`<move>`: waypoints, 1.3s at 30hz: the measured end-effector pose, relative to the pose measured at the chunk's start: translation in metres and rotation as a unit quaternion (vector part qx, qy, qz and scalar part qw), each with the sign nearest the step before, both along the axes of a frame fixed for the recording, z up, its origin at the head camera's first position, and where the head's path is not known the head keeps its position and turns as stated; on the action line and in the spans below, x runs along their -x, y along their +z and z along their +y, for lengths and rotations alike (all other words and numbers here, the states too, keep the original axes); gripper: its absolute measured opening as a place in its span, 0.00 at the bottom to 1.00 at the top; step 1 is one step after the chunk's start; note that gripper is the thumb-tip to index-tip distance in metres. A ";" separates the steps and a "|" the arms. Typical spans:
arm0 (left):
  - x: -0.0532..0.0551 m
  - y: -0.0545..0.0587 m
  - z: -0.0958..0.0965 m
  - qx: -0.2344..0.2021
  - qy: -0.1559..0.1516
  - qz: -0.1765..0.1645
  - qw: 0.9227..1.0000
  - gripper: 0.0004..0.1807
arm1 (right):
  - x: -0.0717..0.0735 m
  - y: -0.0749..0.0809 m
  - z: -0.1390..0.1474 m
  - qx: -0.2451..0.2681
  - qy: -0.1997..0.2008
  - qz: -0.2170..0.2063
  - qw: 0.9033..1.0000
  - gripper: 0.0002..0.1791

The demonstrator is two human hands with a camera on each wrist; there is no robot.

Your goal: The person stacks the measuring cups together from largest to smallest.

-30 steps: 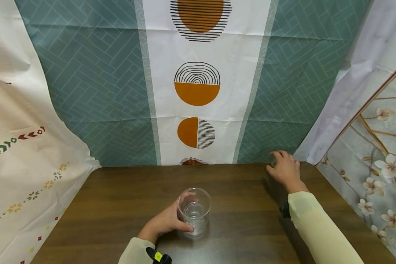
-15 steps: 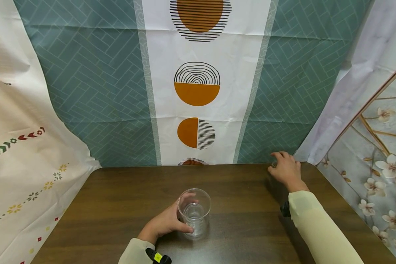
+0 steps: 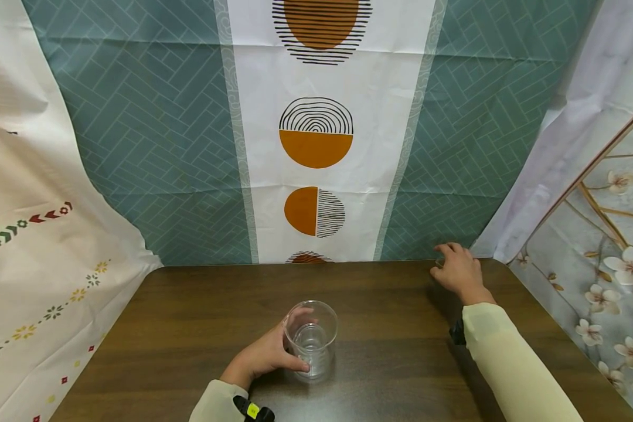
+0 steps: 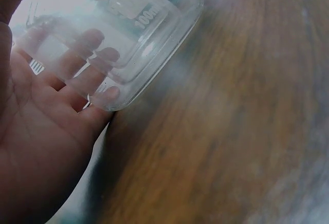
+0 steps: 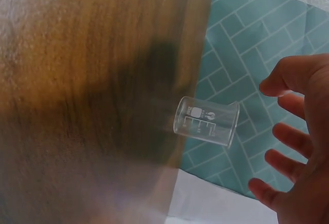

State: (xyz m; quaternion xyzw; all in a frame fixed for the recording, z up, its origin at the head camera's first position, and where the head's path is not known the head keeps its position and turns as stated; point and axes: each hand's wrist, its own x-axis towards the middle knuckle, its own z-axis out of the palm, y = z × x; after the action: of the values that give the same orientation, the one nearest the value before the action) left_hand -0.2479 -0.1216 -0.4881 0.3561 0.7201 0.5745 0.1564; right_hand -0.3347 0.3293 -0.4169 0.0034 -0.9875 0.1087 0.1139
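Observation:
A large clear beaker (image 3: 319,351) stands upright near the table's middle in the head view. My left hand (image 3: 264,356) holds it from the left, thumb in front and fingers round the far side. White volume print shows on its wall in the left wrist view, where the fingers show through the clear wall. At the far right of the table, my right hand (image 3: 459,272) hovers with its fingers spread. A small clear beaker (image 5: 207,122) with white graduations stands by the table's back edge, apart from those fingers. In the head view that hand mostly hides it.
The brown wooden table (image 3: 200,305) ends at the back against a green and white patterned cloth (image 3: 190,146). A cream cloth (image 3: 58,246) hangs along the left side and a floral cloth (image 3: 601,234) along the right.
My right hand has shifted very slightly to the right. The left hand and the large beaker have stayed in place.

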 end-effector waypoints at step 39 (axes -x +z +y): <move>0.000 0.000 0.000 0.003 0.009 -0.002 1.000 0.53 | 0.020 -0.005 0.018 -0.008 0.060 -0.080 0.995 0.26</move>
State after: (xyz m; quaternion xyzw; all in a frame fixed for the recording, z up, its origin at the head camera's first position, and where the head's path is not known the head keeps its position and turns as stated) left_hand -0.2477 -0.1220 -0.4885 0.3480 0.7249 0.5742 0.1543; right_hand -0.3552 0.3469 -0.4216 0.0552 -0.9924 0.1069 0.0277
